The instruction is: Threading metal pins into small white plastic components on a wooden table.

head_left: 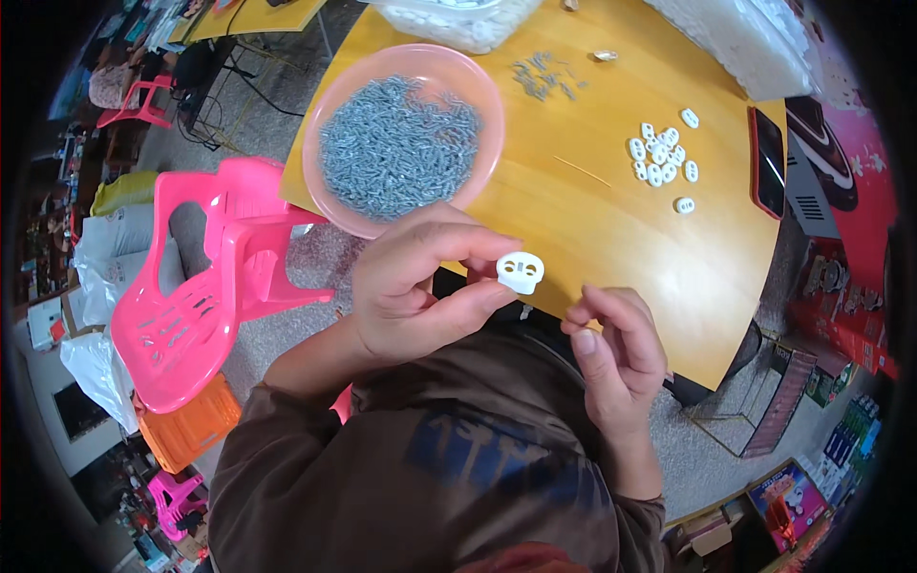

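Note:
Between the thumb and fingers of my left hand is a white plastic cord lock. It is a small oval piece with two holes in its face, held above the near edge of the table. My right hand is raised beside it, apart from the cord lock. Its thumb and fingers are curled together; whatever they pinch, if anything, is too small to make out. Left of centre, beyond my left hand, a pink bowl holds a heap of small grey metal springs.
On the yellow table lie several white cord locks, a thin stick, loose grey pieces and a red-edged phone. A clear tub of white pieces stands at the back. A pink chair is at the left.

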`<state>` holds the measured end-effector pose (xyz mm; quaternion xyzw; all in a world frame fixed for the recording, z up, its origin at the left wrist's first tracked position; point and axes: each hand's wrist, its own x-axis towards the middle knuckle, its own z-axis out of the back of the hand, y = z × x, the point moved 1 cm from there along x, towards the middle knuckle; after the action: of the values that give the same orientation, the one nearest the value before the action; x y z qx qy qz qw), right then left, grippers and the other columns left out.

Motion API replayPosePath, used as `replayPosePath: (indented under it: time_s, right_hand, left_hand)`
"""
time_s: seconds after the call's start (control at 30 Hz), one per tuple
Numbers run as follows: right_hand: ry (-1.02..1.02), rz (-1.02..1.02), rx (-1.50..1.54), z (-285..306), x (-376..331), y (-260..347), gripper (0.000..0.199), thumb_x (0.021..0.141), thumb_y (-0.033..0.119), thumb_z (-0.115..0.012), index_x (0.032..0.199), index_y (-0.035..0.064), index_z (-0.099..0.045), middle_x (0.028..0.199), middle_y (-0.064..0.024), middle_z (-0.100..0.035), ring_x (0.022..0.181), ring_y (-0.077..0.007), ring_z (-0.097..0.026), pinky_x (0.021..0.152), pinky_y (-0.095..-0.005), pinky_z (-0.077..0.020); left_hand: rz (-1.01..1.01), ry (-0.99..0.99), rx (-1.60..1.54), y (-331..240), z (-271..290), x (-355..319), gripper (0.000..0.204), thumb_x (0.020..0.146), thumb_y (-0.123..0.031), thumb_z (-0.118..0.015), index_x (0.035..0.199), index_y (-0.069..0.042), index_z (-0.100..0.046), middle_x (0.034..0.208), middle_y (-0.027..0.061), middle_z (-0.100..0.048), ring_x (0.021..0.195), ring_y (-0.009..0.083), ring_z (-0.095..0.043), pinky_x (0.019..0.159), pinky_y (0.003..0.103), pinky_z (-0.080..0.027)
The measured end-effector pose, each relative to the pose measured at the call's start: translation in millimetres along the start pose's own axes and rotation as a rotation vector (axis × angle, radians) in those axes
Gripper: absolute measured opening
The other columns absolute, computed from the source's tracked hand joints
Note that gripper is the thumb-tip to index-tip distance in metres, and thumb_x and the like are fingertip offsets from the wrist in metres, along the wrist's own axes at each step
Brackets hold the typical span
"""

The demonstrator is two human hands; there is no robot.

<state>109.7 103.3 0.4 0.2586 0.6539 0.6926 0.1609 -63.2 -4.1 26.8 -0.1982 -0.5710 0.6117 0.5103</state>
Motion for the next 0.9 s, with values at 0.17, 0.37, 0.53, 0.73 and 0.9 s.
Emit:
replayPosePath:
  time_s: [0.17,0.37,0.53,0.73,0.9]
  right_hand:
    - [0.078,0.068,0.091,-10,18,13,0.042,0.079,0.006,-0.057,0.116,-0.0056,-0.043,0.097,-0.0113,-0.046,0.084,-0.0172,-0.048,0.077,-0.0285,-0.0405]
    - [0.063,0.177,0.039,-11,25,16,0.033,0.072,-0.002,-0.062,0.104,-0.0036,-0.055,0.088,-0.0114,-0.055,0.072,-0.0172,-0.054,0.064,-0.0243,-0.0435]
    - [0.044,0.156,0.039,-7,25,13,0.028,0.071,-0.003,-0.063,0.099,-0.0036,-0.057,0.086,-0.0123,-0.058,0.074,-0.0184,-0.056,0.063,-0.0246,-0.0444]
    - [0.037,0.139,0.030,-5,24,12,0.026,0.070,-0.003,-0.063,0.096,-0.0033,-0.058,0.086,-0.0127,-0.059,0.074,-0.0192,-0.058,0.063,-0.0249,-0.0451]
    - [0.014,0.206,0.014,-5,27,7,0.027,0.070,-0.004,-0.063,0.097,-0.0022,-0.057,0.085,-0.0115,-0.059,0.073,-0.0187,-0.057,0.062,-0.0249,-0.0453]
  left_hand:
    - [-0.017,0.049,0.029,-3,-8,2,0.027,0.067,-0.001,-0.066,0.093,0.001,-0.057,0.078,0.0063,-0.055,0.067,0.0145,-0.053,0.060,0.024,-0.041]
    - [-0.008,0.072,-0.042,0,-17,-6,0.027,0.069,-0.002,-0.065,0.094,0.000,-0.056,0.079,0.0072,-0.057,0.068,0.0150,-0.054,0.059,0.025,-0.042]
    - [0.012,0.143,-0.047,2,-19,-4,0.025,0.072,-0.003,-0.063,0.095,0.001,-0.054,0.084,0.0101,-0.057,0.072,0.0161,-0.054,0.061,0.026,-0.042]
    - [0.044,0.134,-0.113,2,-21,-4,0.021,0.075,-0.004,-0.061,0.094,0.001,-0.053,0.081,0.0094,-0.057,0.067,0.0145,-0.054,0.059,0.025,-0.043]
    - [0.398,0.104,-0.471,-4,-28,-3,0.015,0.080,-0.002,-0.054,0.095,0.002,-0.052,0.082,0.0068,-0.056,0.067,0.0102,-0.055,0.059,0.019,-0.044]
